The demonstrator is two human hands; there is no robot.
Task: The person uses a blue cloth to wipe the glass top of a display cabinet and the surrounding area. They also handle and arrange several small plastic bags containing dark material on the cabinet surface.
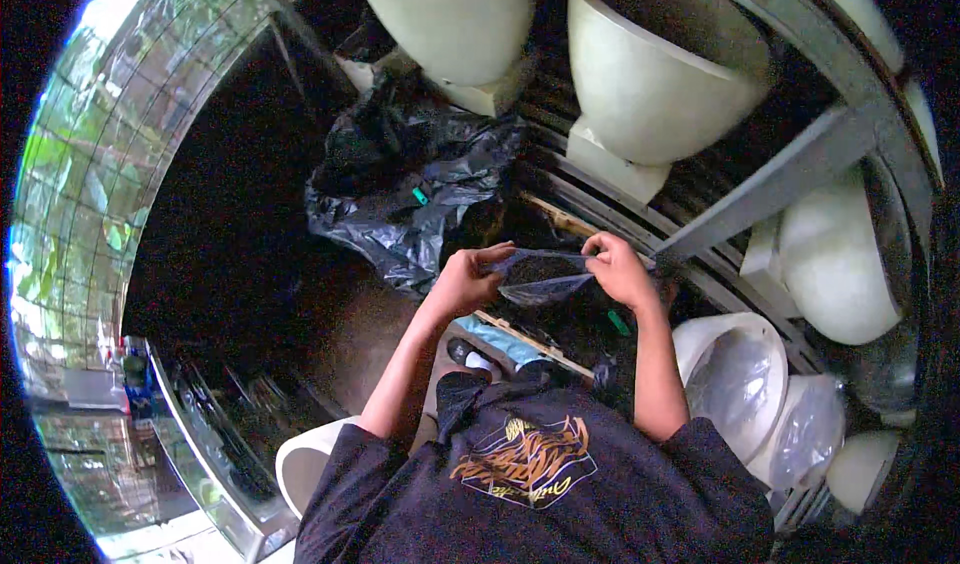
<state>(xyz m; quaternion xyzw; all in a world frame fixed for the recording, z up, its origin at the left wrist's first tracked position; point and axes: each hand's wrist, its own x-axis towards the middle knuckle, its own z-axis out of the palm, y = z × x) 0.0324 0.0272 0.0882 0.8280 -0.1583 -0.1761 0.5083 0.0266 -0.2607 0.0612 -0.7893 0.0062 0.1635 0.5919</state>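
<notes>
A clear plastic bag (551, 288) is stretched between my two hands, its mouth pulled open. My left hand (471, 279) pinches one side of the rim between thumb and fingers. On the other side, my right hand (616, 268) grips the opposite edge. Beyond the hands lies a crumpled black plastic sheet or bag (420, 219), with a small green object (420, 196) resting on it. A second green object (619, 322) lies lower down, just left of my right forearm. The bag looks empty, though its lower part is hard to make out.
Large pale bowl-shaped vessels (660, 76) stand on a slatted rack (600, 181) ahead and to the right. Clear plastic covers two white vessels (735, 384) by my right elbow. A metal beam (765, 178) crosses on the right. Wire mesh (97, 166) runs along the left.
</notes>
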